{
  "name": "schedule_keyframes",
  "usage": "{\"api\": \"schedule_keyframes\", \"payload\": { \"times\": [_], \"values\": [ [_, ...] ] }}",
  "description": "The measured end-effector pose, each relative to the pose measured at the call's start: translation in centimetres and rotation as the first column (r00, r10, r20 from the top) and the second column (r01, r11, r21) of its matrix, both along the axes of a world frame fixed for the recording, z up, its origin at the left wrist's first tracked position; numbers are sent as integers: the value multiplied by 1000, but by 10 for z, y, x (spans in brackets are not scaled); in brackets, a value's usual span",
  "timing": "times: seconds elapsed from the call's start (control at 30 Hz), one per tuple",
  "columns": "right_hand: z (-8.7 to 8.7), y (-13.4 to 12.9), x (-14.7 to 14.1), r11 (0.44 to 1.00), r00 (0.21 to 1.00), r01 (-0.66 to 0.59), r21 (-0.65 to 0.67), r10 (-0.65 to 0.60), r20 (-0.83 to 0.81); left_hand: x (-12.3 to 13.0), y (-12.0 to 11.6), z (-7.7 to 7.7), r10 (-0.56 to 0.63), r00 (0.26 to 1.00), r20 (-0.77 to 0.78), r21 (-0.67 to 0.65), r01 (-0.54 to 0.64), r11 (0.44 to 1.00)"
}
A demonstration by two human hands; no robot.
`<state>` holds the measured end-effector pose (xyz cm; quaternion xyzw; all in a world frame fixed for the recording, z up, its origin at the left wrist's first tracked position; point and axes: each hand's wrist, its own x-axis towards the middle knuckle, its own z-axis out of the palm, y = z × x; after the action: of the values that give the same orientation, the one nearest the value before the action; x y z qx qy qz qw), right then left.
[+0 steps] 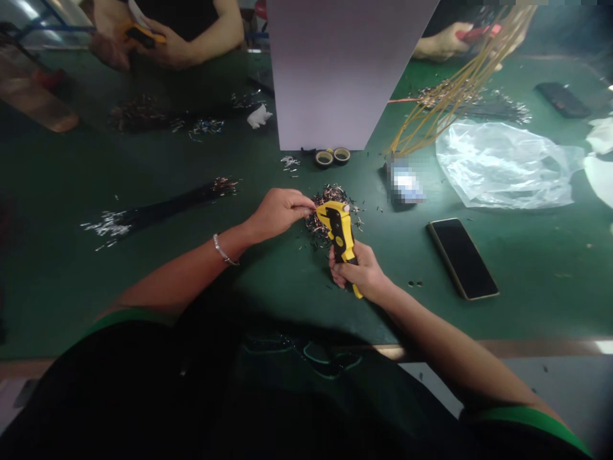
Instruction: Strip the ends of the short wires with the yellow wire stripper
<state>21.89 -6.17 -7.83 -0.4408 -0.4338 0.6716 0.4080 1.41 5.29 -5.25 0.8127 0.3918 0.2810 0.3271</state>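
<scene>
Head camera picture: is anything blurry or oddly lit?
Head view: glare on the plastic bag; blocky pixels masking a small object beside it; green table dim at the far left; dark shirt losing detail in blackness.

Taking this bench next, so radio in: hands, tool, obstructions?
Right hand gripping yellow tool. Left hand at its head, pinch contents unclear. Clippings heaped beneath.

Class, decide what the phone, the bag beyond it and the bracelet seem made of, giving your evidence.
Phone: probably glass-fronted, glossy black with a pale rim.
Bag: thin clear plastic, judging by its shiny creases.
Bracelet: perhaps silvery metal or beads; it glints, but detail is blurred.
</scene>
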Motion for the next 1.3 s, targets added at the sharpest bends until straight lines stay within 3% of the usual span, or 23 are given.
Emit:
{"api": "schedule_keyframes", "payload": {
  "times": [0.3, 0.5, 0.67, 0.83, 1.3],
  "values": [
    [-1, 5, -2, 1000, 1000, -13, 0, 13, -13, -2, 5, -3, 35, 999, -11, 21, -35, 999],
    [-1, 4, 3, 1000, 996, -1, -21, -1, -91, -1, -5, 3, 47, 999, 12, -63, -46, 997],
    [-1, 6, 7, 998, 983, -55, -12, 52, -176, -3, -10, 7, 136, 988, 68, -153, -125, 980],
    [3, 8, 12, 999, 977, -53, 10, 54, -207, -3, -17, 14, 185, 976, 118, -156, -166, 974],
    [11, 11, 13, 996, 983, -88, 23, 90, -163, -5, -21, 22, 328, 914, 240, -294, -253, 922]
  ]
}}
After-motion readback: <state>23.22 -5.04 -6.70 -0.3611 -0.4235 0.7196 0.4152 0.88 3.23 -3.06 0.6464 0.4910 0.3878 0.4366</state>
